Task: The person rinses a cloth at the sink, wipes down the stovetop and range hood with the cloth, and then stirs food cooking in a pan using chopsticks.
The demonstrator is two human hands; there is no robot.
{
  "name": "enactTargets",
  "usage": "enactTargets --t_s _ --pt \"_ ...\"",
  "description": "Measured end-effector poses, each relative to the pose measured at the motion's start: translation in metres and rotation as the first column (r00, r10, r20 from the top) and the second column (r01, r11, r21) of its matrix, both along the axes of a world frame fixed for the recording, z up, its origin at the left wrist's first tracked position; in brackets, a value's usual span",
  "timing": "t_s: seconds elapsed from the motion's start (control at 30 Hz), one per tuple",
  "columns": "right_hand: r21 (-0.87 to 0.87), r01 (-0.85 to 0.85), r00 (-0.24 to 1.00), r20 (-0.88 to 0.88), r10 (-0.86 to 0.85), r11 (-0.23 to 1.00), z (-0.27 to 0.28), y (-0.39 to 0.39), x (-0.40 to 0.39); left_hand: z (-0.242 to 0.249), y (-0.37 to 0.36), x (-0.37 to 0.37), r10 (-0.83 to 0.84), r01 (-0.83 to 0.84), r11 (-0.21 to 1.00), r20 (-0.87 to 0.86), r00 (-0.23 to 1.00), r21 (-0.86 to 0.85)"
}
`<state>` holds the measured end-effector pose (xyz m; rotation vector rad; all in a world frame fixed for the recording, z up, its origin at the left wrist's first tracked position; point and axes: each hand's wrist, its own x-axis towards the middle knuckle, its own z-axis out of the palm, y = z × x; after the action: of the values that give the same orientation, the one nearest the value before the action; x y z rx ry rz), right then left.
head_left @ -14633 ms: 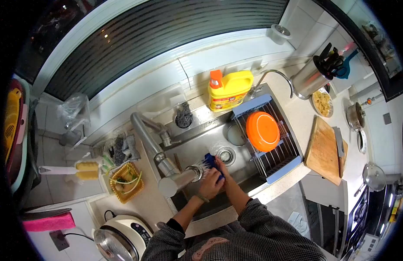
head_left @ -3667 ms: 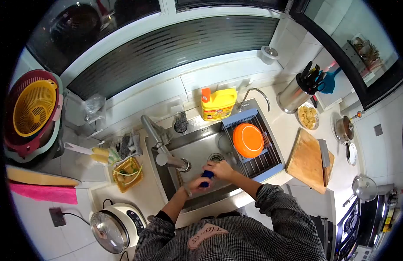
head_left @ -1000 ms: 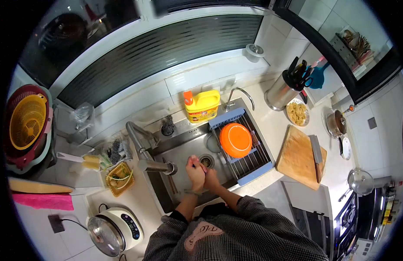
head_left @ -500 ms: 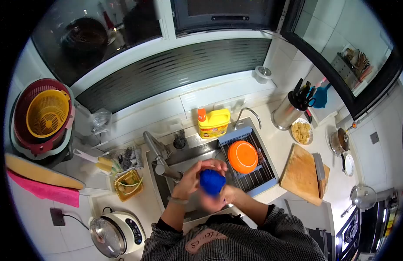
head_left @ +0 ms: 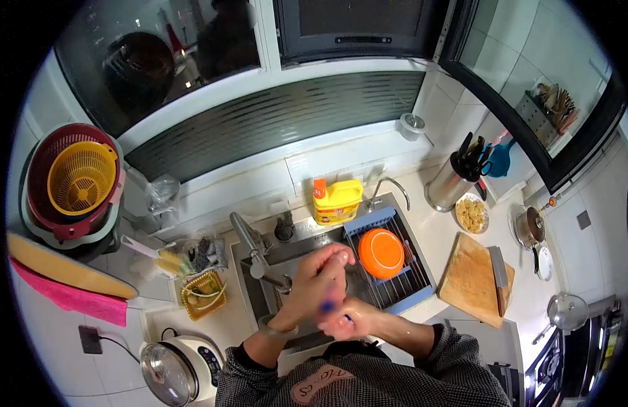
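Over the sink (head_left: pixel 291 256) my two hands are pressed together. My left hand (head_left: pixel 319 281) lies on top, its fingers pointing up and right, closed around a bunched blue cloth (head_left: pixel 327 306). Only small, blurred patches of blue show between the palms, so its full shape is hidden. Below and to the right, my right hand (head_left: pixel 351 319) is closed on the same blue cloth from the other side. A steel faucet (head_left: pixel 249 237) reaches over the basin just left of my left hand.
An orange bowl (head_left: pixel 382 253) sits upside down on the blue-edged drying rack (head_left: pixel 412 298). Behind it stands a yellow detergent jug (head_left: pixel 338 203). On the right are a cutting board (head_left: pixel 466 278) with a cleaver (head_left: pixel 498 275), a plate of food (head_left: pixel 471 214) and a knife holder (head_left: pixel 449 182).
The blue cloth was a rounded, plainly visible bunch between my hands; now it is mostly covered. My left hand has turned and closed over it, towards my right hand.
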<state>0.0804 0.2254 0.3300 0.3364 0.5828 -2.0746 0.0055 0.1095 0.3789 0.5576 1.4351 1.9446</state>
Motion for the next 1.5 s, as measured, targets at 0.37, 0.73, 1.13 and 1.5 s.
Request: enactTargets --t_s 0.37,0.73,1.13,1.5 --pt "0.653 0.556 0.675 -0.716 0.18 0.515 -0.163 -0.021 -0.009 -0.135 0.018 0.011 0.41 -0.43 0.884 -0.139 0.901 -0.181" --pt "0.565 0.771 0.521 -0.825 0.221 0.293 -0.224 -0.022 0.001 -0.215 0.024 0.032 0.667 -0.657 0.732 -0.009 0.745 -0.178" --pt "0.85 0.425 0.818 -0.508 0.269 0.312 -0.259 -0.005 0.008 -0.323 -0.014 0.041 0.73 -0.491 0.682 0.46 0.506 -0.542" --pt "0.872 0.452 0.537 -0.433 0.724 0.187 -0.268 -0.002 0.001 -0.242 -0.064 0.063 0.523 -0.433 0.833 0.233 0.82 -0.344"
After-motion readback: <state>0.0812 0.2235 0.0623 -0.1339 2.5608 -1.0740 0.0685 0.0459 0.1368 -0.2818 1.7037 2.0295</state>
